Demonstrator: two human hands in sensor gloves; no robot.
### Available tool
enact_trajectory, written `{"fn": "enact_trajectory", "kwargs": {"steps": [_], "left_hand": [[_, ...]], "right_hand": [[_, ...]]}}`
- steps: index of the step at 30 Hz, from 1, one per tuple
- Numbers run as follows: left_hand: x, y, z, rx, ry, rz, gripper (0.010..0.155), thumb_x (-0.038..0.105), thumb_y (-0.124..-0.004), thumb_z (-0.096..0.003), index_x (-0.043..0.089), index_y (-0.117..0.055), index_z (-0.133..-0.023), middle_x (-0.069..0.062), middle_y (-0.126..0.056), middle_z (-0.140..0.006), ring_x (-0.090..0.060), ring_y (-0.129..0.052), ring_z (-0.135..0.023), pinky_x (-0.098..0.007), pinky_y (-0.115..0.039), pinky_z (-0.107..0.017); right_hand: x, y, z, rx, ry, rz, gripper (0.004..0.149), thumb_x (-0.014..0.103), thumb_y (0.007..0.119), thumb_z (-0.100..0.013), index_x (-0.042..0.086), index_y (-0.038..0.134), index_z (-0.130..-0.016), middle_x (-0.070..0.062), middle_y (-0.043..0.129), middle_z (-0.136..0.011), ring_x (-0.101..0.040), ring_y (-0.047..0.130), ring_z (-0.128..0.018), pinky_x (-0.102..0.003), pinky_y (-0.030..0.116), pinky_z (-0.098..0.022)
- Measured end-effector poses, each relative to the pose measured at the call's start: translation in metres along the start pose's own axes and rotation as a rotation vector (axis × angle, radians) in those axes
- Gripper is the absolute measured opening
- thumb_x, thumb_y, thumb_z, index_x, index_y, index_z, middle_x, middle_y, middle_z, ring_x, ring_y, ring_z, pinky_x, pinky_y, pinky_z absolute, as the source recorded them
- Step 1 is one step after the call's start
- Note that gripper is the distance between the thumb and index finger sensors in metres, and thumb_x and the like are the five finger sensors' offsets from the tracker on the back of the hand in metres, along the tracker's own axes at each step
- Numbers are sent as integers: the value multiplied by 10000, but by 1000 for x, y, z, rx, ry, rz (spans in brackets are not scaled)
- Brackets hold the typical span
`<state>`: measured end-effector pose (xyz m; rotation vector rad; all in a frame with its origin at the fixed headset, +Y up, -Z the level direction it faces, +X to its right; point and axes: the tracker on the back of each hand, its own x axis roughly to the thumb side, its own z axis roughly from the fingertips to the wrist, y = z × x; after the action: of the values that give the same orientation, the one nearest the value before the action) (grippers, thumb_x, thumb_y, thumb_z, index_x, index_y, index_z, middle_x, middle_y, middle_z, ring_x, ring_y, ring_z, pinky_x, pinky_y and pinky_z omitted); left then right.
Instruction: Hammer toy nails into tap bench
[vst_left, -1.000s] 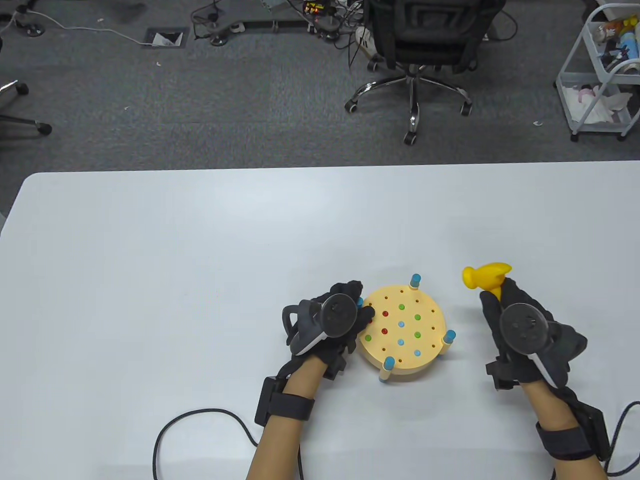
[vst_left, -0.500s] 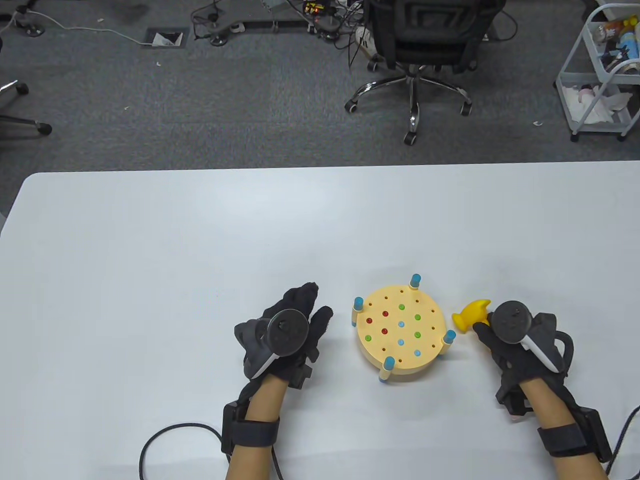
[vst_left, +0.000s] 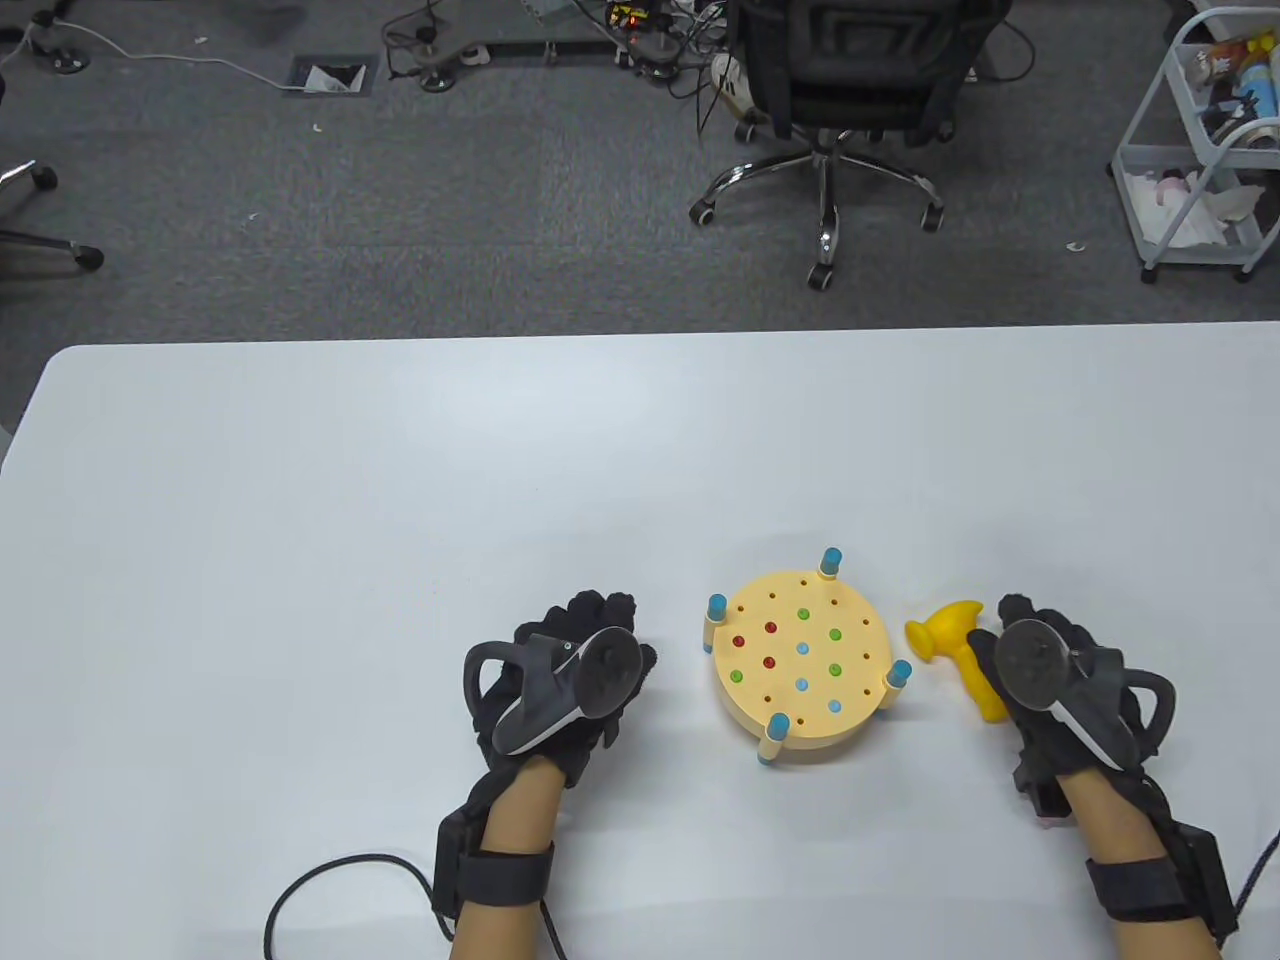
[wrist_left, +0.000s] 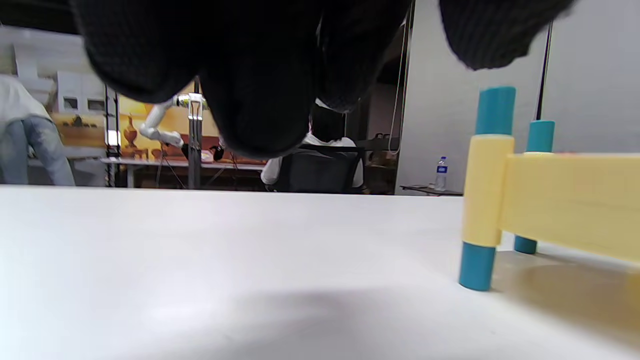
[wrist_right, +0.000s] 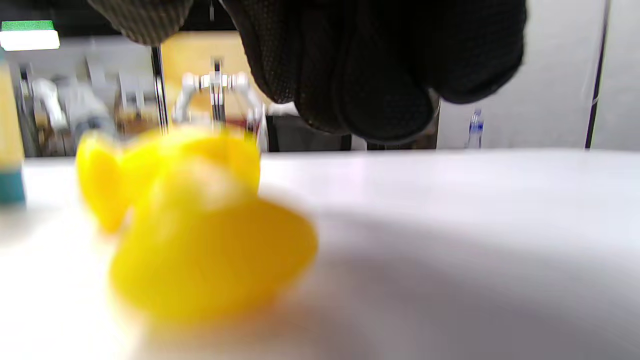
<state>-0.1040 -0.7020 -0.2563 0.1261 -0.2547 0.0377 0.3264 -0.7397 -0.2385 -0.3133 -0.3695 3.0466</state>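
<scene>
The round yellow tap bench (vst_left: 803, 662) stands on the white worktop (vst_left: 400, 500), low and right of centre in the table view, its coloured nails (vst_left: 802, 649) sitting flush in the top. The left hand (vst_left: 565, 672) rests on the worktop left of the bench, apart from it, its grip empty with fingers loosely curled. The yellow toy hammer (vst_left: 955, 645) lies on the worktop just right of the bench. The right hand (vst_left: 1060, 675) sits beside the hammer's handle, fingers above it; whether that grip touches it I cannot tell.
</scene>
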Motion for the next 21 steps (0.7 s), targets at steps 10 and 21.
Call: {"fn": "enact_trajectory", "kwargs": {"steps": [10, 21], "left_hand": [[-35, -27, 16, -101, 186, 9, 886, 661, -616, -353, 344, -189, -1061, -118, -26, -1154, -565, -130, -1048, -789, -131, -663], [-46, -36, 9, -210, 200, 64, 882, 671, -596, -343, 397, -105, -1022, -43, 122, -1094, -499, 86, -1003, -739, 3, -658]], "right_hand": [[-23, 11, -6, 102, -59, 79, 975, 720, 367, -394, 186, -86, -1072, -159, -136, -1114, -491, -33, -1054, -706, 156, -721], [-17, 31, -12, 179, -97, 63, 961, 709, 382, -397, 201, -71, -1076, -143, -152, -1103, -470, -70, -1044, -696, 122, -718]]}}
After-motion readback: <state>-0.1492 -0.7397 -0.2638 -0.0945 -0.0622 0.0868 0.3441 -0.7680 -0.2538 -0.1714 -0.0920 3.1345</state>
